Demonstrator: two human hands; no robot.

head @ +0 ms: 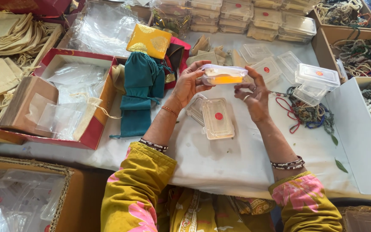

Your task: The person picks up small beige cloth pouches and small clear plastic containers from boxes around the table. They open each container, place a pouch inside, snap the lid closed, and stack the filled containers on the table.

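Head view. Left hand (188, 83) gripped the left end of a small clear plastic box (223, 74) with orange contents, fingers curled over its lid and thumb beneath. Right hand (254, 96) was half open, fingertips touching the box's right end, thumb below it. Box was held level above the table, over a closed clear box with a red dot (218, 118) lying on the white cloth (237, 159).

Surface: teal pouches (138, 92) and a yellow brocade pouch (149, 40) lay left of the hands; a red tray (92, 134) held plastic sleeves. Stacked clear boxes (316, 81) stood to the right, beside tangled bead strings (308, 114).

Orange contents could not be identified. Cartons at the frame edges were cut off.
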